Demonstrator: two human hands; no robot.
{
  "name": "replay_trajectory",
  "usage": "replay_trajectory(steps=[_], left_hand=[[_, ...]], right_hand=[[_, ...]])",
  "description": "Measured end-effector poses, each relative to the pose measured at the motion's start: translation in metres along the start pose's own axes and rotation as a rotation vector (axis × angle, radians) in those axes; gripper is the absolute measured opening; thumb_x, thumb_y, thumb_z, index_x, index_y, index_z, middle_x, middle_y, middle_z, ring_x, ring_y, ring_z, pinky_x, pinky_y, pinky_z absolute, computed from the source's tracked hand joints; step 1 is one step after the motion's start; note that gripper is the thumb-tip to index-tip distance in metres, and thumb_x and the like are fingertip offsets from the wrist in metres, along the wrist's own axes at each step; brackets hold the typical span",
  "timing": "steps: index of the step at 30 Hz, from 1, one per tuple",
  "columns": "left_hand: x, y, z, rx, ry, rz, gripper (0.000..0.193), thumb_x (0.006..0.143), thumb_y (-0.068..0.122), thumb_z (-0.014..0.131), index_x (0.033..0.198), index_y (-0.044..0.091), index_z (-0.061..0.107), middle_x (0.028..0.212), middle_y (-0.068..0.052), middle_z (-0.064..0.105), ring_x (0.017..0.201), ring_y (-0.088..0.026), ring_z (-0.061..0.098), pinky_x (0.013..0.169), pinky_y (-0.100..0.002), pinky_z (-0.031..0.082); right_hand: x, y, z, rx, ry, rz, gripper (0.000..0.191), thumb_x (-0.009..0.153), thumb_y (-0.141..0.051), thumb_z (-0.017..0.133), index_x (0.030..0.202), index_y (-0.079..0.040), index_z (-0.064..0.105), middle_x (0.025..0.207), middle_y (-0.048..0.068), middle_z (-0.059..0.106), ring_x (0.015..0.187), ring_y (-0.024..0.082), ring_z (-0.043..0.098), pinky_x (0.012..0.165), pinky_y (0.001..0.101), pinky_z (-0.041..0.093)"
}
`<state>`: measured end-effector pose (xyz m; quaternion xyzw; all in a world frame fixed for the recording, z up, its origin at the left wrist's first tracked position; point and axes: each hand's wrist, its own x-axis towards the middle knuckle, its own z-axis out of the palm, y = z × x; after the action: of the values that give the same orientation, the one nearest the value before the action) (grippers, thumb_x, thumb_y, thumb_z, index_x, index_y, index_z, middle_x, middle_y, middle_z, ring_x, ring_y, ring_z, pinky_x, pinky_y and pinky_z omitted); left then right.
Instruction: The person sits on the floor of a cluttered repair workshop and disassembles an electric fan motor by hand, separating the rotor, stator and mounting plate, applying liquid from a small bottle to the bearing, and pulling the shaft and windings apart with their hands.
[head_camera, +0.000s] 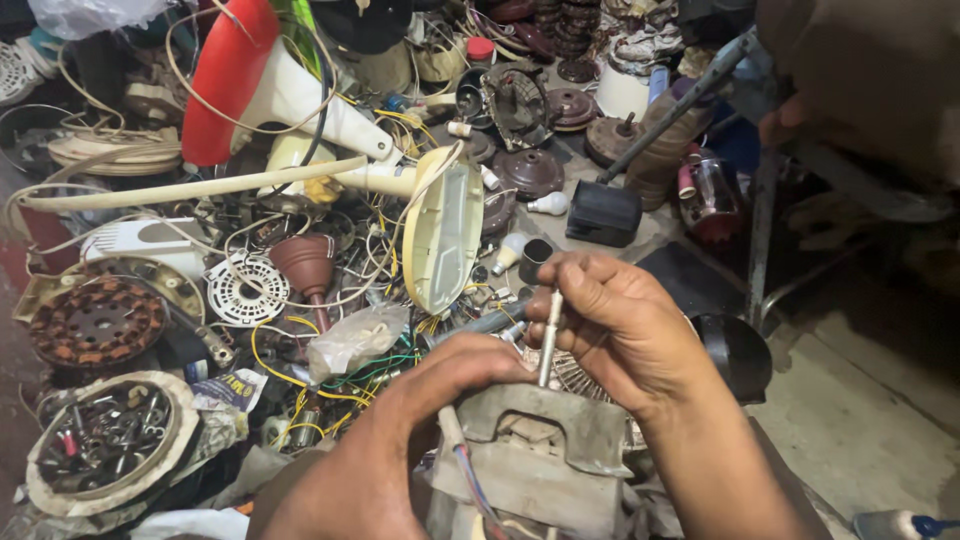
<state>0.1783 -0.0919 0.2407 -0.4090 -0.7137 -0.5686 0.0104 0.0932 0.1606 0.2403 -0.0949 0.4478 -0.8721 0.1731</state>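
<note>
A grey fan motor (540, 450) with a metal housing bracket sits low in the middle of the view, wires trailing from its left side. Its steel shaft (549, 335) sticks up from the top. My right hand (620, 325) pinches the upper end of that shaft with thumb and fingers. My left hand (420, 410) comes in from the lower left and presses on the top left of the motor housing, beside the base of the shaft.
Fan parts crowd the floor: a cream fan stand with base plate (445, 235), a red and white fan body (250, 85), copper-wound stators (95, 325), a round tin of small screws (105, 435), tangled yellow wires, a black box (603, 213), dark motor covers. Another person's hand (785, 120) at upper right.
</note>
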Motion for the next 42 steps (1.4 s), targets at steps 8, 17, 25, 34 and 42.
replay_trajectory(steps=[8,17,25,34,42], left_hand=[[0.004,-0.008,0.001,-0.022,0.044,0.164,0.107,0.057,0.035,0.096,0.149,0.005,0.05,0.144,-0.013,0.055,0.14,-0.027,0.055,0.124,-0.037,0.041],[0.029,0.009,0.034,0.138,0.315,0.074,0.109,0.058,0.037,0.096,0.152,0.005,0.05,0.141,-0.013,0.06,0.132,-0.025,0.063,0.121,-0.037,0.049],[0.042,0.006,0.059,0.055,0.418,0.03,0.118,0.059,0.044,0.094,0.157,0.003,0.042,0.15,-0.017,0.057,0.142,-0.029,0.059,0.121,-0.039,0.047],[0.032,-0.017,0.044,0.231,0.441,-0.059,0.118,0.061,0.038,0.098,0.155,0.002,0.035,0.147,-0.018,0.055,0.139,-0.03,0.057,0.12,-0.041,0.044],[0.004,-0.013,0.038,0.301,0.567,-0.015,0.093,0.085,0.023,0.091,0.152,0.002,0.031,0.142,-0.014,0.045,0.133,-0.021,0.052,0.12,-0.034,0.046]], right_hand=[[-0.009,0.003,0.003,0.012,0.046,0.005,0.027,0.097,-0.022,0.068,0.113,0.0,0.066,0.092,0.012,0.073,0.079,0.024,0.072,0.075,0.0375,0.06],[-0.072,0.005,0.035,-0.221,0.075,-0.513,0.092,0.096,-0.065,0.06,0.143,0.012,0.044,0.14,0.027,0.057,0.133,0.034,0.057,0.12,0.041,0.043],[-0.081,-0.01,-0.007,-0.715,-0.023,-0.508,0.128,0.069,-0.075,0.083,0.153,0.011,0.039,0.147,0.023,0.052,0.136,0.03,0.054,0.115,0.0421,0.041],[-0.057,-0.017,-0.024,-0.72,-0.196,-0.622,0.106,0.09,-0.062,0.082,0.16,0.004,0.038,0.158,0.017,0.048,0.151,0.026,0.048,0.133,0.0424,0.035],[-0.165,-0.013,-0.22,-1.193,0.881,-0.309,0.029,0.099,-0.02,0.071,0.122,-0.003,0.072,0.092,0.005,0.072,0.076,0.012,0.063,0.066,0.0274,0.051]])
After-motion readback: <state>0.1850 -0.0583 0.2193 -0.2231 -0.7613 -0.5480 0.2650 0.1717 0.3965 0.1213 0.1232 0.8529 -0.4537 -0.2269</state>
